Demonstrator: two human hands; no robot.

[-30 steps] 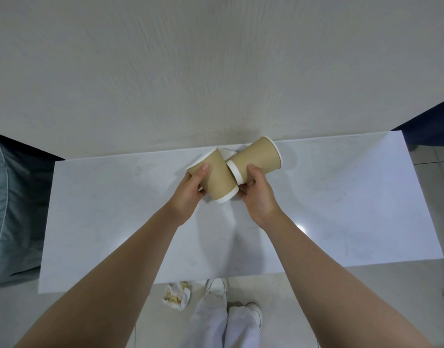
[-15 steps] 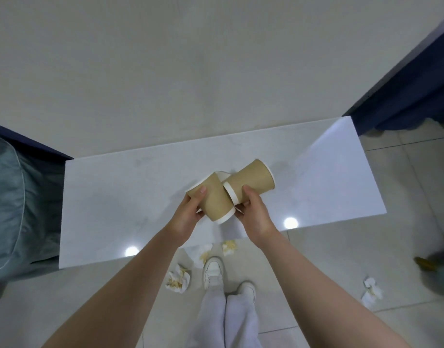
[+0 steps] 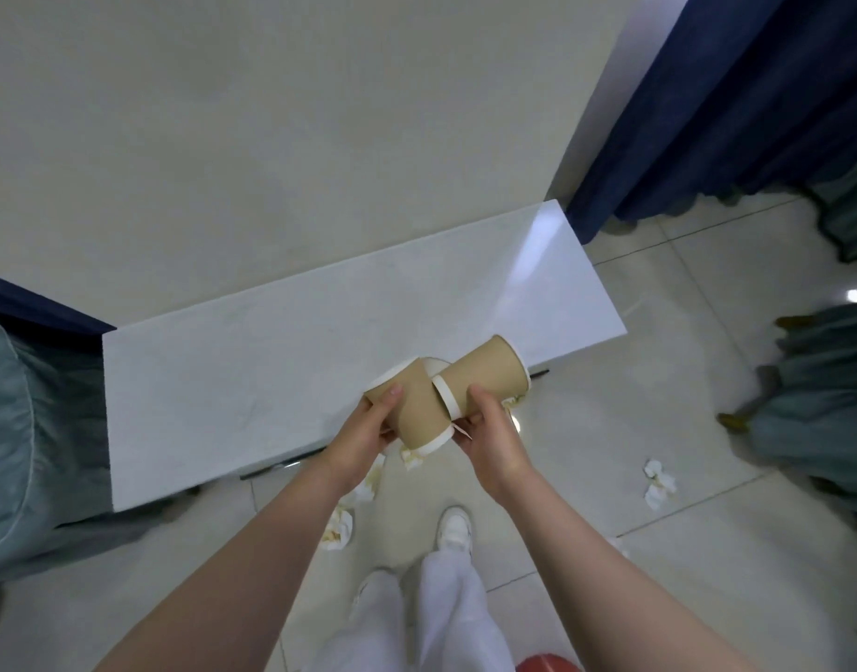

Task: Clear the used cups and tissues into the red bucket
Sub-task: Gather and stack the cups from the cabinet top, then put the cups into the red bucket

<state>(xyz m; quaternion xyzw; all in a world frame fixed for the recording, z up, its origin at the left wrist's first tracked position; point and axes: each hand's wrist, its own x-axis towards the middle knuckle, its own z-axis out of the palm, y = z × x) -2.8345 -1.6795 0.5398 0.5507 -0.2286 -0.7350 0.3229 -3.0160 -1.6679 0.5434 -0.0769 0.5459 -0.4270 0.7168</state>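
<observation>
Two brown paper cups with white rims are held in the air near the middle of the view, touching each other in a loose V. The left cup point(image 3: 419, 413) is clamped in the left hand point(image 3: 368, 438), thumb curled over its side; the right cup point(image 3: 487, 383), lying tilted toward two o'clock, is gripped by the right hand point(image 3: 489, 436), thumb on top. A second ago both cups hung over the middle of the white table point(image 3: 252, 375); now they are past its near edge, over the floor, and the view has swung to the right. That suggests the person has lifted them away and is turning toward the bin. A curved red sliver at the bottom edge, at about five o'clock, is probably the red bucket point(image 3: 550, 664), though too little shows to be sure. Crumpled tissues lie on the tiled floor: one point(image 3: 339, 528) at seven o'clock beside a white shoe point(image 3: 455, 528), another point(image 3: 659, 482) at four o'clock. A dark blue curtain point(image 3: 736, 104) hangs at one o'clock. Tissues are not yet cleared.
</observation>
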